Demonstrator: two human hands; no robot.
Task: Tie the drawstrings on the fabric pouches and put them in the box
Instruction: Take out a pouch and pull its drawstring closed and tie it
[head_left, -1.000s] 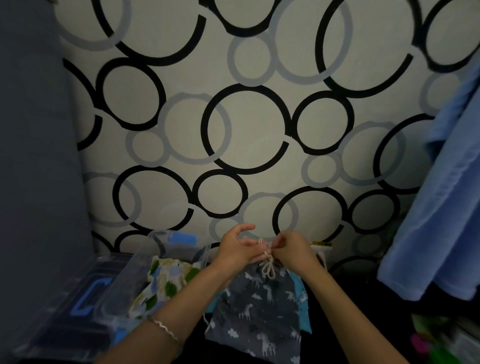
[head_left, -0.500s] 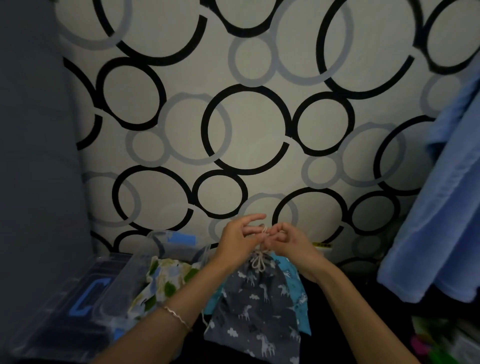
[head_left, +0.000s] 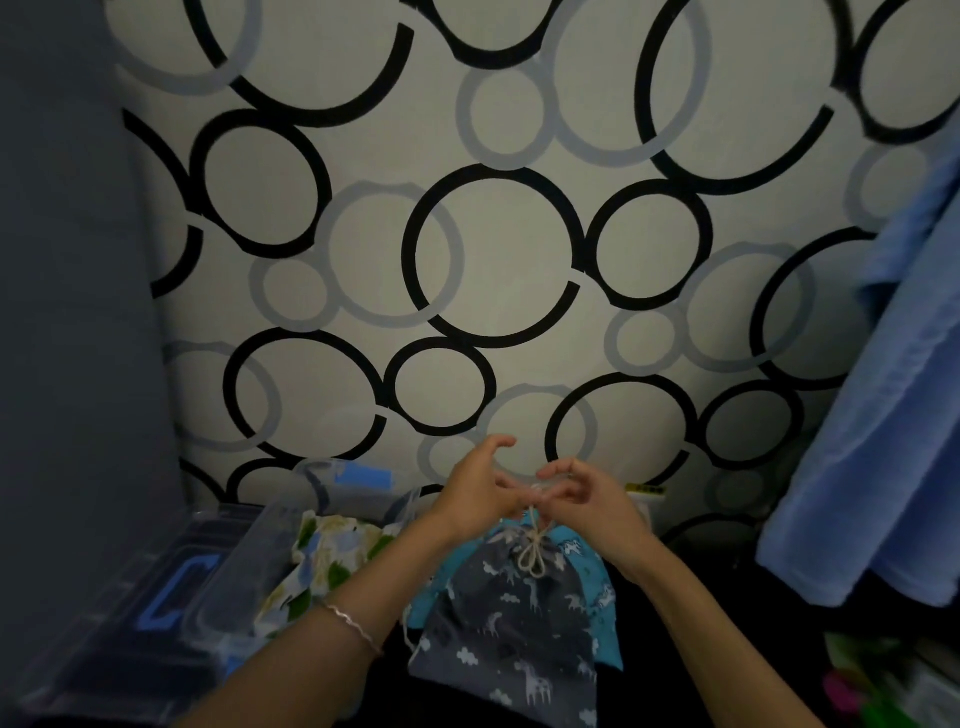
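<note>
A dark grey pouch (head_left: 506, 629) printed with white giraffes and clouds lies in front of me, its neck gathered. A cream drawstring (head_left: 532, 555) hangs from the neck in a looped knot. My left hand (head_left: 480, 488) and my right hand (head_left: 592, 499) meet just above the neck, fingertips pinching the cord's ends. A turquoise pouch (head_left: 597, 577) lies under the grey one. A white pouch with green and blue patches (head_left: 322, 566) sits in the clear plastic box (head_left: 244, 561) at the left.
The box's clear lid with a blue clasp (head_left: 171, 597) lies at the far left. A wall with a black and grey ring pattern (head_left: 493, 260) stands close behind. Blue cloth (head_left: 893, 415) hangs at the right. Bright pink and green items (head_left: 872, 691) lie at the lower right.
Both hands stay together over the grey pouch's neck while working the cord. The knot's loops sit slightly lower and looser against the pouch than half a second ago.
</note>
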